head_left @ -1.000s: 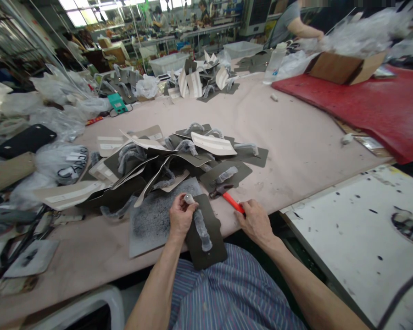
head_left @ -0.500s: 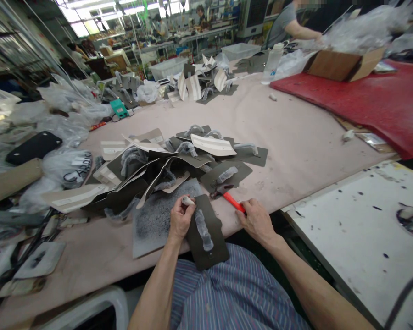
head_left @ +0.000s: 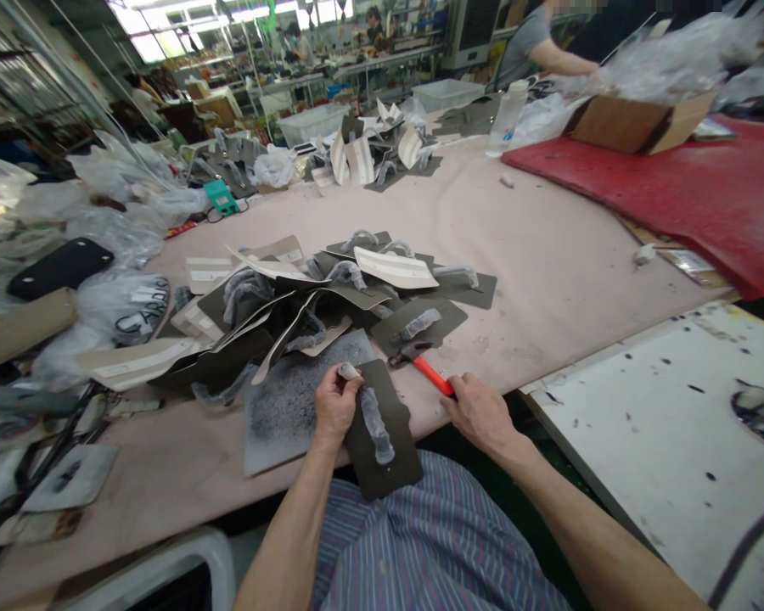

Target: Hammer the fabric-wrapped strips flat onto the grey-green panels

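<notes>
My left hand (head_left: 335,403) pinches a small pale cylindrical piece (head_left: 347,371) at the top left of a dark grey-green panel (head_left: 391,407). That panel carries a plastic-wrapped handle (head_left: 377,428) and overhangs the table edge against my striped shirt. My right hand (head_left: 480,410) is closed round the end of a hammer's (head_left: 431,373) red handle; the hammer head lies on the table just beyond the panel. Under and left of the panel is a speckled grey slab (head_left: 280,424). What the pale cylinder is exactly, I cannot tell.
A heap of similar panels with wrapped handles (head_left: 280,297) covers the table ahead. Another pile (head_left: 362,157) stands farther back. Plastic bags (head_left: 118,310) crowd the left. At right are a red sheet (head_left: 693,204), a cardboard box (head_left: 637,123) and a white worktop (head_left: 662,407). A person (head_left: 528,47) works behind.
Almost nothing differs. Both hands keep their holds on the pale cylinder and the hammer, and the view has shifted very slightly.
</notes>
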`<state>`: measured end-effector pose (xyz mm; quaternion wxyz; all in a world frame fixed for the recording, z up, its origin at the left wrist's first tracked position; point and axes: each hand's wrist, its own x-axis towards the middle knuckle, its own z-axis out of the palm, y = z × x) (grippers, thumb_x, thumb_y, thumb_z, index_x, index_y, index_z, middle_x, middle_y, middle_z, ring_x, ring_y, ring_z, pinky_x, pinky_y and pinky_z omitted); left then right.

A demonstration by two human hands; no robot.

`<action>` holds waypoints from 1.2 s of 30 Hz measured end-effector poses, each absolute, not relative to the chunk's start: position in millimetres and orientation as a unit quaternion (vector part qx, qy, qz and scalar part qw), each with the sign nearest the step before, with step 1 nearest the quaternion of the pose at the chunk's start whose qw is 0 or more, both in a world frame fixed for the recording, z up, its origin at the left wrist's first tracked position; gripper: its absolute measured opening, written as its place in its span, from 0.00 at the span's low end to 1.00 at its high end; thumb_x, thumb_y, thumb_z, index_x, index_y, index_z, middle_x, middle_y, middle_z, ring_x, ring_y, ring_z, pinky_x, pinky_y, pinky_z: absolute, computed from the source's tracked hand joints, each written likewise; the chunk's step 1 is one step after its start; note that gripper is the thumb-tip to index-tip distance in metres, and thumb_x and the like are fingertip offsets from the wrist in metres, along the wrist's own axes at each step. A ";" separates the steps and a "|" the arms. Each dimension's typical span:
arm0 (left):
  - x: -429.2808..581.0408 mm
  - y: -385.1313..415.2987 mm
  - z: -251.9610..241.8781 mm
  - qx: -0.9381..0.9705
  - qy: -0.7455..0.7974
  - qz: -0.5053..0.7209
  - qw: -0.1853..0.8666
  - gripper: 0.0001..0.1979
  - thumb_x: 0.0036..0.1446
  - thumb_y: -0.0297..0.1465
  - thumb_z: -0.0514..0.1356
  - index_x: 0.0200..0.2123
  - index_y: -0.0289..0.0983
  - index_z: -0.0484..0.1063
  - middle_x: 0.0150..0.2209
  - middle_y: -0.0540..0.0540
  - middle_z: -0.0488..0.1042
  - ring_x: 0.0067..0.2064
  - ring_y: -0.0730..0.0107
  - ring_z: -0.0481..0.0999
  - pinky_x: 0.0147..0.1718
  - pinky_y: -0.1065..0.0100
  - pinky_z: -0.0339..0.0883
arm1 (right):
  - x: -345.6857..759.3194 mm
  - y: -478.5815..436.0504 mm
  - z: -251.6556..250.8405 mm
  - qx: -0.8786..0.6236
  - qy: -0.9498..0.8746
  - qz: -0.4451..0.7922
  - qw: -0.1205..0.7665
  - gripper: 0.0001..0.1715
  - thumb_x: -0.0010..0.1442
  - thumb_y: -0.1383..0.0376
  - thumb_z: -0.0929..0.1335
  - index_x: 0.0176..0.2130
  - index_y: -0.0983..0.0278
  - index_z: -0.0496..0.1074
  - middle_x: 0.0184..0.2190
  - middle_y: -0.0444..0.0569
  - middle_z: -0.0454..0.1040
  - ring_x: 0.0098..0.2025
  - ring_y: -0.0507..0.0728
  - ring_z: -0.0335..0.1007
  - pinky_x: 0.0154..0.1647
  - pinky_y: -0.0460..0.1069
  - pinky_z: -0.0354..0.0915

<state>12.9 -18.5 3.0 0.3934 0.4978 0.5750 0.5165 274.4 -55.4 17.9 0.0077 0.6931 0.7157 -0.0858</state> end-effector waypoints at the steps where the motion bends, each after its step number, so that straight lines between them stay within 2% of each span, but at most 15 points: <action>1: 13.1 -19.1 3.6 0.505 0.577 0.513 0.386 0.11 0.52 0.33 0.65 0.39 0.37 0.72 0.36 0.45 0.80 0.39 0.65 0.79 0.42 0.66 0.72 | 274.7 -56.2 18.8 0.690 0.718 -0.086 0.016 0.10 0.64 0.60 0.67 0.41 0.65 0.69 0.37 0.52 0.69 0.38 0.60 0.69 0.35 0.50 0.55; 4: 12.7 -20.7 4.1 0.540 0.588 0.493 0.346 0.09 0.54 0.32 0.63 0.39 0.37 0.73 0.36 0.46 0.80 0.38 0.66 0.79 0.42 0.66 0.71 | 275.4 -57.1 20.2 0.686 0.717 -0.125 0.008 0.07 0.64 0.64 0.66 0.41 0.67 0.67 0.37 0.54 0.70 0.38 0.60 0.68 0.35 0.50 0.55; 7: 12.0 -21.6 4.1 0.570 0.596 0.474 0.307 0.08 0.55 0.32 0.63 0.38 0.38 0.73 0.36 0.47 0.80 0.38 0.66 0.79 0.42 0.67 0.70 | 274.2 -56.9 22.3 0.699 0.646 -0.300 -0.058 0.04 0.61 0.68 0.66 0.36 0.65 0.63 0.32 0.50 0.69 0.34 0.56 0.67 0.33 0.48 0.56; 11: 13.1 -22.4 4.3 0.574 0.601 0.476 0.289 0.07 0.55 0.31 0.62 0.39 0.38 0.74 0.36 0.47 0.80 0.38 0.66 0.79 0.41 0.68 0.70 | 266.8 -62.3 30.2 0.644 0.468 -0.589 -0.138 0.05 0.61 0.64 0.62 0.34 0.62 0.58 0.24 0.42 0.65 0.21 0.50 0.59 0.22 0.45 0.57; 14: 14.8 -23.4 3.2 0.576 0.605 0.473 0.279 0.08 0.56 0.32 0.62 0.39 0.38 0.75 0.36 0.47 0.80 0.38 0.66 0.79 0.40 0.68 0.70 | 257.8 -68.6 45.4 0.593 0.373 -0.686 -0.196 0.08 0.62 0.59 0.61 0.34 0.61 0.57 0.23 0.38 0.61 0.15 0.47 0.50 0.14 0.44 0.50; 16: 15.8 -24.2 1.2 0.578 0.606 0.472 0.277 0.07 0.56 0.32 0.62 0.39 0.38 0.75 0.35 0.47 0.80 0.36 0.66 0.79 0.39 0.68 0.70 | 250.8 -70.7 62.9 0.615 0.437 -0.621 -0.212 0.13 0.65 0.56 0.58 0.32 0.60 0.57 0.21 0.38 0.59 0.15 0.48 0.50 0.15 0.45 0.48; 20: 15.6 -25.1 -4.0 0.588 0.601 0.469 0.271 0.07 0.56 0.32 0.62 0.38 0.38 0.75 0.32 0.49 0.78 0.34 0.68 0.77 0.36 0.70 0.69 | 237.1 -66.4 102.4 0.589 0.679 -0.346 -0.270 0.18 0.69 0.53 0.55 0.33 0.61 0.59 0.21 0.42 0.62 0.23 0.52 0.60 0.25 0.47 0.54; 23: 14.3 -25.0 -5.6 0.597 0.606 0.460 0.252 0.06 0.55 0.32 0.62 0.38 0.38 0.75 0.31 0.50 0.78 0.32 0.69 0.76 0.35 0.71 0.67 | 230.8 -58.6 118.0 0.557 0.781 -0.186 -0.212 0.17 0.70 0.57 0.54 0.36 0.63 0.61 0.24 0.45 0.65 0.23 0.53 0.59 0.25 0.49 0.47; 25: 13.8 -25.0 -4.6 0.602 0.605 0.456 0.252 0.04 0.55 0.32 0.62 0.34 0.38 0.74 0.28 0.51 0.76 0.30 0.69 0.75 0.33 0.71 0.66 | 230.2 -52.4 125.3 0.530 0.825 -0.147 -0.133 0.14 0.71 0.60 0.56 0.37 0.64 0.62 0.24 0.46 0.67 0.21 0.52 0.57 0.24 0.49 0.43; 27: 13.9 -25.2 -2.7 0.605 0.599 0.456 0.259 0.03 0.55 0.31 0.61 0.33 0.38 0.74 0.27 0.51 0.76 0.29 0.70 0.74 0.32 0.71 0.65 | 230.8 -46.1 138.6 0.510 0.844 -0.136 -0.096 0.12 0.71 0.62 0.57 0.36 0.63 0.62 0.23 0.44 0.66 0.20 0.51 0.56 0.24 0.49 0.41; 29: 14.4 -25.4 -1.2 0.601 0.599 0.459 0.262 0.05 0.55 0.31 0.61 0.35 0.38 0.74 0.28 0.50 0.77 0.30 0.69 0.75 0.33 0.71 0.66 | 229.9 -41.6 158.9 0.504 0.843 -0.123 -0.145 0.13 0.72 0.61 0.57 0.35 0.63 0.61 0.21 0.42 0.64 0.20 0.51 0.54 0.23 0.48 0.42; 33: 14.5 -25.1 -1.6 0.595 0.603 0.462 0.264 0.08 0.55 0.32 0.62 0.39 0.38 0.75 0.32 0.50 0.79 0.33 0.68 0.77 0.35 0.71 0.67 | 221.1 -43.1 183.3 0.508 0.774 -0.081 -0.370 0.16 0.72 0.57 0.53 0.40 0.64 0.61 0.24 0.43 0.64 0.21 0.51 0.56 0.24 0.46 0.49; 34: 14.5 -24.9 -2.3 0.597 0.602 0.461 0.262 0.08 0.55 0.32 0.62 0.39 0.38 0.75 0.32 0.50 0.79 0.33 0.68 0.77 0.35 0.71 0.67 | 219.4 -45.4 179.9 0.510 0.765 -0.081 -0.385 0.17 0.72 0.57 0.52 0.41 0.64 0.61 0.24 0.43 0.64 0.21 0.51 0.57 0.24 0.46 0.49; 36: 14.5 -24.2 -3.3 0.603 0.602 0.455 0.260 0.06 0.55 0.32 0.62 0.37 0.38 0.75 0.30 0.50 0.78 0.31 0.69 0.76 0.33 0.72 0.67 | 219.3 -50.3 164.2 0.515 0.794 -0.100 -0.306 0.17 0.71 0.60 0.53 0.39 0.64 0.62 0.22 0.44 0.63 0.19 0.51 0.54 0.23 0.47 0.46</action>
